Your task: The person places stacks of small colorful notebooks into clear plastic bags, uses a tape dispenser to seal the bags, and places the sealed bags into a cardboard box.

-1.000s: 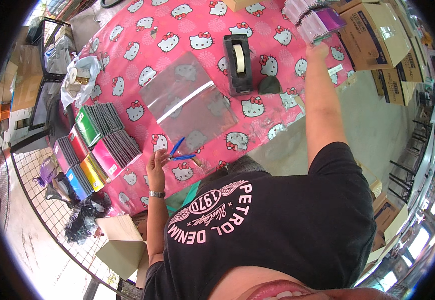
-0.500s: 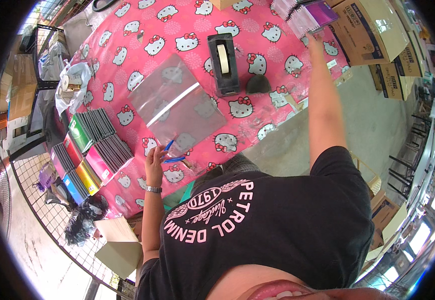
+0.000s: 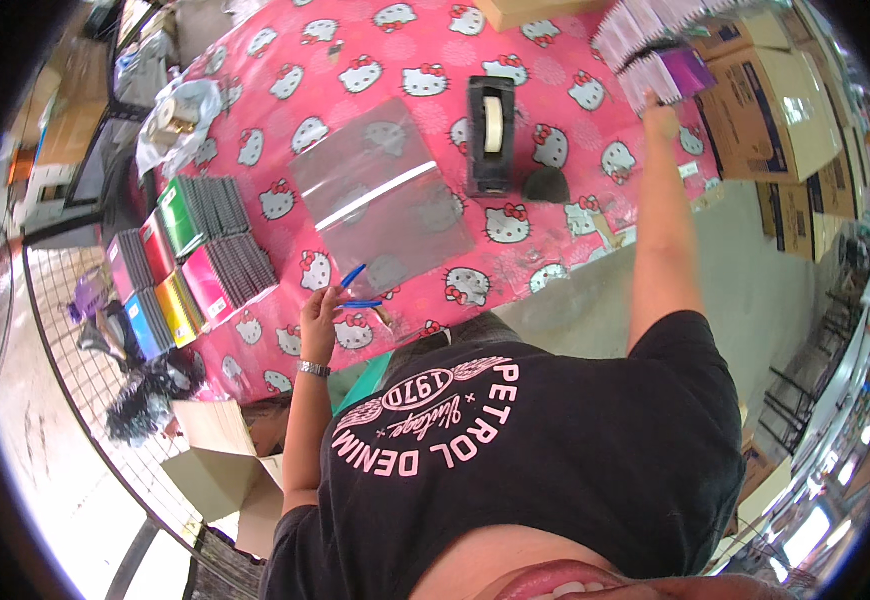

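My left hand [image 3: 322, 312] is at the near edge of the table, fingers bent round the near end of a slim blue V-shaped tool [image 3: 360, 304]; its exact kind is unclear. Beyond it lies a flat clear plastic sheet [image 3: 385, 190] with a bright white strip of glare. My right arm stretches far out to the right. At its end my right hand [image 3: 661, 117], partly blurred, closes on the near edge of a spiral notebook with a purple cover [image 3: 690, 71]. Its fingertips are partly hidden. More spiral notebooks [image 3: 645, 27] are lined up behind it.
A black tape dispenser [image 3: 491, 140] stands mid-table beside a dark rounded object [image 3: 546, 185]. Coloured spiral notebooks [image 3: 205, 215] are stacked at the left, near a roll in a plastic bag [image 3: 177, 118]. Cardboard boxes [image 3: 770, 110] border the right side. An open carton [image 3: 215, 430] sits lower left.
The view has shifted, so the table things appear further right and, at the right side, lower. Both hands keep nearly the same places: left by the blue tool, right at the purple notebook.
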Available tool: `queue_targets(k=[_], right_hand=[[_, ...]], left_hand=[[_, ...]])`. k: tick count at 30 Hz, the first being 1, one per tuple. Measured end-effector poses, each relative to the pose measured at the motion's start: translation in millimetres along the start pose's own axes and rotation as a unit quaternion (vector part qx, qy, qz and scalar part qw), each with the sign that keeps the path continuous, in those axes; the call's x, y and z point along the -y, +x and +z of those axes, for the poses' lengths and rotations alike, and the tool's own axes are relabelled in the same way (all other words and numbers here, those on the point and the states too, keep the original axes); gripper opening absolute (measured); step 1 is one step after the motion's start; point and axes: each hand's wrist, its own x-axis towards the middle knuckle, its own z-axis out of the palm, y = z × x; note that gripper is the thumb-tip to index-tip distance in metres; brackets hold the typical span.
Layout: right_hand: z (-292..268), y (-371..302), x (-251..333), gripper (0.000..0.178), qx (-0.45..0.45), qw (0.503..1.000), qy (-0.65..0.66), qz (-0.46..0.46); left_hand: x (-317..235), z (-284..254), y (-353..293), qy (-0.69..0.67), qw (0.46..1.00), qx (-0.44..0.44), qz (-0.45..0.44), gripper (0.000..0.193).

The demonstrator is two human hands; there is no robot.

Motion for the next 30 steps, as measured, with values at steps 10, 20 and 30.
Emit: queue_targets(k=[10,20,30], right_hand=[[-42.8,-13.9,32.7,0.075,-0.101,0.990,0.072,-0.060],[-72.4,-79.5,88.3,0.073,-0.194,0.970,0.001,-0.144],[-54.4,-554.7,447.6,0.007,0.197,0.632,0.489,-0.568]], left_hand=[[5.0,-46.4,-5.4,0.000,1.000,-0.009,0.004,0.031],[-20.8,-98.1,-29.3,-0.015,0.993,-0.054,0.101,0.026],[-95.4,-340.5,35.6,0.033,0.795,-0.522,0.307,0.019]])
